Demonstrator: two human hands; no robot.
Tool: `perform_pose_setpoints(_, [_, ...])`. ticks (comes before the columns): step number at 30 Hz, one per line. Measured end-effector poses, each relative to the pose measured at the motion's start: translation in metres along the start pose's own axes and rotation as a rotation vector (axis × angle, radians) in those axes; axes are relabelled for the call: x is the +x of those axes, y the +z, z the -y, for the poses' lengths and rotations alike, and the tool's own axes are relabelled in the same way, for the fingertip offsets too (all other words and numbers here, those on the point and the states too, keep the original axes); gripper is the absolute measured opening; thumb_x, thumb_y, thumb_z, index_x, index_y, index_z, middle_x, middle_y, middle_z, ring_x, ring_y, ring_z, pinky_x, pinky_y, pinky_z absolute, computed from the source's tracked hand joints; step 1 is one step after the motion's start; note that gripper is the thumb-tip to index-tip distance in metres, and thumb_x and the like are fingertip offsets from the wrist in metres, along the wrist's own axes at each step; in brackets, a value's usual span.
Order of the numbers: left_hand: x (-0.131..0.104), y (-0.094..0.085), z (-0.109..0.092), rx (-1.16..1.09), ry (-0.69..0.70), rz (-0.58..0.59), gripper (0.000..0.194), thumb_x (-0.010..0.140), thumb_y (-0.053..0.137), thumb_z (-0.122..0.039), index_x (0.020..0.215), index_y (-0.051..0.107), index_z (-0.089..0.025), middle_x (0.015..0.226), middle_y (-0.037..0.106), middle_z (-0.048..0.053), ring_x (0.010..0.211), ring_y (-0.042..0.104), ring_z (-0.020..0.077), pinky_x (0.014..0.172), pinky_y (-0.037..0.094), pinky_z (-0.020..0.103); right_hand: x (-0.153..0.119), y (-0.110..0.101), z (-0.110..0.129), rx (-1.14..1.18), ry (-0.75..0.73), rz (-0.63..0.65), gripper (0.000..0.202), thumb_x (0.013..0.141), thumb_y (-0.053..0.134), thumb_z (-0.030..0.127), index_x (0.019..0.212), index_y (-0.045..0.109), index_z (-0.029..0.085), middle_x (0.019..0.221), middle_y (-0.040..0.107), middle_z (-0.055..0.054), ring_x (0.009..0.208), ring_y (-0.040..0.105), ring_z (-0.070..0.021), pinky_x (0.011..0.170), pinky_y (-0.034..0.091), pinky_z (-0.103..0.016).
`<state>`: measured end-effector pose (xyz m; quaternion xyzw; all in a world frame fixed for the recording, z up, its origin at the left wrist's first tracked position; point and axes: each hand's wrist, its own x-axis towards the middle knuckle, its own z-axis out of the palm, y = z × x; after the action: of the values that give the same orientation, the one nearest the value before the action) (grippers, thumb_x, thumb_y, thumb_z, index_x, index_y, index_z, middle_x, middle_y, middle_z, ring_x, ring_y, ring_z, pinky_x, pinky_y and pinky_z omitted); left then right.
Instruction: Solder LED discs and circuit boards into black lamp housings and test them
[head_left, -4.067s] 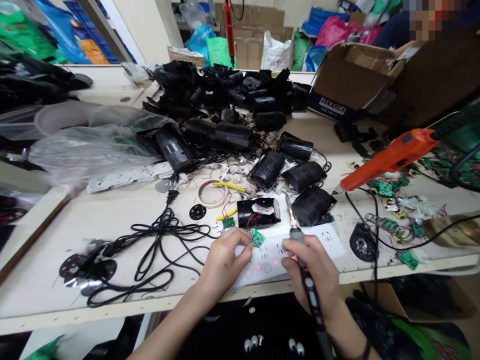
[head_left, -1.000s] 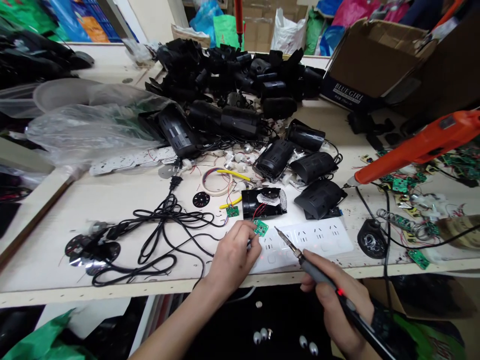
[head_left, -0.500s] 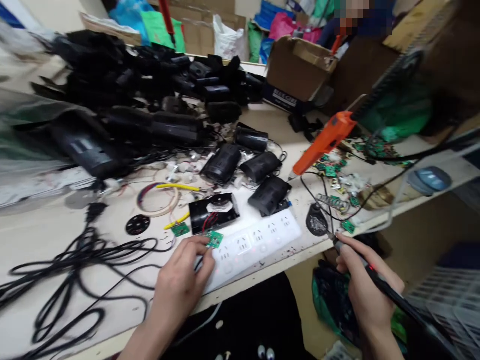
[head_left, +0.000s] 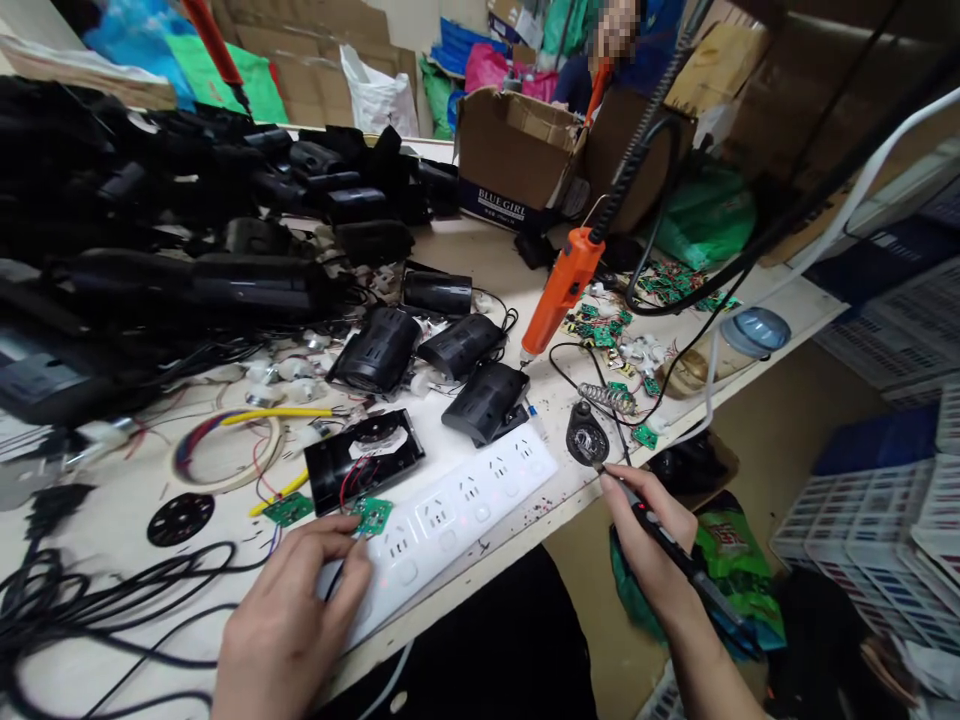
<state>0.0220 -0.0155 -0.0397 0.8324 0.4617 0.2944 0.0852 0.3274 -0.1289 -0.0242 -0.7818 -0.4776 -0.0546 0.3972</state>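
My left hand (head_left: pixel 300 600) is closed at the near end of a white power strip (head_left: pixel 469 490), its fingertips at a small green circuit board (head_left: pixel 372 516). A thin dark item shows between thumb and fingers. Red wires run from the board to an open black housing (head_left: pixel 364 460). My right hand (head_left: pixel 652 530) grips a dark soldering iron (head_left: pixel 694 572) like a pen. The iron's tip reaches a round black dish (head_left: pixel 586 438) holding silvery material. Another green board (head_left: pixel 288 508) lies left of the housing.
An orange electric screwdriver (head_left: pixel 562 290) hangs above the table (head_left: pixel 480 560). Black housings (head_left: pixel 484 400) and cables (head_left: pixel 150 610) cover the left and middle. A cardboard box (head_left: pixel 517 150) stands behind. Circuit boards and a water dish (head_left: pixel 756 331) lie right. A person's hand shows at the back.
The view has shifted right, so table items appear farther left. My left hand stays by the green board, and my right hand still holds the iron at the black dish.
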Motion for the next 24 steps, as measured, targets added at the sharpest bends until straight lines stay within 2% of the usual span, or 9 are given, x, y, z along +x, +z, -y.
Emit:
perform_pose_setpoints(7, [-0.002,0.002,0.002,-0.025,-0.003,0.025,0.013,0.091,0.050,-0.030,0.080,0.052,-0.024,0.092,0.069,0.006,0.079,0.070,0.0204,0.069,0.055,0.031,0.000,-0.004,0.007,-0.005,-0.017,0.031,0.020,0.089,0.064,0.033,0.095,0.073,0.016,0.085,0.075,-0.006,0.071,0.070,-0.0163,0.070,0.055,-0.023])
perform_pose_setpoints(12, [-0.003,0.001,-0.003,-0.111,-0.022,-0.013,0.012,0.091,0.050,-0.019,0.079,0.050,-0.023,0.089,0.067,0.005,0.080,0.069,0.0172,0.072,0.055,0.028,-0.004,-0.014,0.017,0.025,0.178,-0.069,0.032,0.084,0.070,0.045,0.102,0.074,0.019,0.081,0.074,-0.005,0.063,0.068,-0.0167,0.060,0.052,-0.024])
perform_pose_setpoints(14, [-0.003,0.001,-0.005,-0.144,-0.043,-0.014,0.012,0.090,0.051,-0.016,0.080,0.050,-0.022,0.089,0.067,0.005,0.082,0.068,0.0166,0.074,0.055,0.028,-0.005,-0.013,0.025,0.100,0.218,-0.051,0.036,0.081,0.072,0.047,0.105,0.074,0.020,0.081,0.073,-0.005,0.061,0.066,-0.0161,0.060,0.052,-0.024])
perform_pose_setpoints(17, [-0.004,0.001,-0.006,-0.191,-0.061,-0.012,0.011,0.090,0.052,-0.015,0.081,0.050,-0.022,0.090,0.066,0.006,0.086,0.068,0.0170,0.076,0.055,0.028,-0.010,-0.004,0.050,0.214,0.123,0.105,0.037,0.078,0.075,0.048,0.104,0.072,0.021,0.086,0.074,-0.005,0.064,0.068,-0.0178,0.055,0.055,-0.024])
perform_pose_setpoints(21, [-0.004,0.002,-0.009,-0.225,-0.078,-0.017,0.012,0.089,0.051,-0.013,0.080,0.051,-0.022,0.089,0.065,0.006,0.087,0.067,0.0180,0.075,0.056,0.030,-0.024,0.022,0.092,0.413,-0.083,0.359,0.022,0.084,0.071,0.036,0.100,0.069,0.022,0.080,0.073,-0.003,0.058,0.067,-0.0149,0.053,0.057,-0.023])
perform_pose_setpoints(24, [-0.004,0.003,-0.010,-0.235,-0.087,-0.027,0.013,0.088,0.050,-0.012,0.079,0.050,-0.021,0.089,0.065,0.007,0.086,0.067,0.0182,0.075,0.056,0.031,-0.032,0.040,0.109,0.512,-0.254,0.414,0.014,0.086,0.068,0.023,0.100,0.067,0.021,0.076,0.072,-0.001,0.060,0.068,-0.0138,0.059,0.057,-0.023])
